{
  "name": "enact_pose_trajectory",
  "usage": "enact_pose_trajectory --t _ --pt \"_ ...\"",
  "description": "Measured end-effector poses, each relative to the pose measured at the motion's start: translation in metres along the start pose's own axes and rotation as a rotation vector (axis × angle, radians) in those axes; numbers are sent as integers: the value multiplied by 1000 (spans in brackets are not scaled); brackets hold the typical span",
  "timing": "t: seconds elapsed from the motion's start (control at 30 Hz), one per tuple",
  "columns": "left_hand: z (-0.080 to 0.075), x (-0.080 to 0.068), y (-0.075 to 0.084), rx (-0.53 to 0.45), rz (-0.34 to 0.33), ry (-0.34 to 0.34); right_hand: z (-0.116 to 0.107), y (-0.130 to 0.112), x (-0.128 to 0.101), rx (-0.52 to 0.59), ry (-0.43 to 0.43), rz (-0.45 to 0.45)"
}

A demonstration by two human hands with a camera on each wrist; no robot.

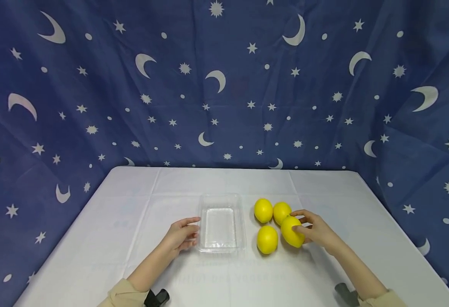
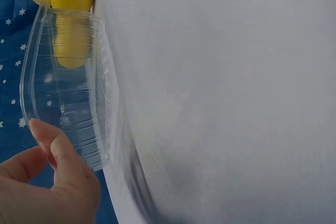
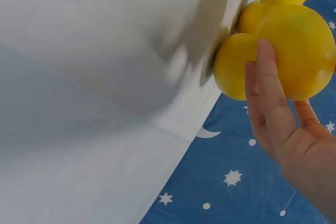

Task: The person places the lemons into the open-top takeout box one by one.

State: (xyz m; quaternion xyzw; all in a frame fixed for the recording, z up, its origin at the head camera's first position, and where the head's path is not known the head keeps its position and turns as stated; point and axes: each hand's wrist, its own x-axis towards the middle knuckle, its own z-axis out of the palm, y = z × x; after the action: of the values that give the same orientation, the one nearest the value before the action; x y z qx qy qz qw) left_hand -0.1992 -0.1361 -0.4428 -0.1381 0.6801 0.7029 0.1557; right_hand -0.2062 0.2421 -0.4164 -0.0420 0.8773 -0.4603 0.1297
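Note:
A lemon (image 1: pixel 291 234) is held between the thumb and fingers of my right hand (image 1: pixel 318 230). In the right wrist view, fingers lie along the near side of this lemon (image 3: pixel 304 45), which overlaps the others. Several more yellow lemons (image 1: pixel 263 210) sit close together on the table. Left of them lies a clear plastic container (image 1: pixel 220 228), rectangular and open at the top. My left hand (image 1: pixel 182 234) is at its left side, fingers loosely bent. The left wrist view has a fingertip (image 2: pixel 35 125) right at the container's rim (image 2: pixel 23 85).
A white cloth covers the table (image 1: pixel 170 183). Behind it and along both sides hangs a blue curtain (image 1: pixel 239 111) with white moons and stars. Dark devices (image 1: pixel 157 297) are strapped at both wrists, below beige sleeves (image 1: pixel 124 294).

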Motion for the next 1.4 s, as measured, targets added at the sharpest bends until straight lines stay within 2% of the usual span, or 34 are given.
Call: enact_pose_trajectory --t 0.2,0.53,0.77,1.13,1.4 --pt "2 -1 -5 -2 -16 -16 4 -8 -1 7 -3 4" --pt "1 -1 -3 17 -16 -16 9 -28 10 30 -7 -61" --pt "0 -1 0 23 -31 -35 19 -47 19 52 -4 -68" --pt "-5 1 1 31 -37 -37 39 -72 43 9 -16 -112" --pt "-4 0 5 58 -43 -31 52 -93 50 27 -68 -160"
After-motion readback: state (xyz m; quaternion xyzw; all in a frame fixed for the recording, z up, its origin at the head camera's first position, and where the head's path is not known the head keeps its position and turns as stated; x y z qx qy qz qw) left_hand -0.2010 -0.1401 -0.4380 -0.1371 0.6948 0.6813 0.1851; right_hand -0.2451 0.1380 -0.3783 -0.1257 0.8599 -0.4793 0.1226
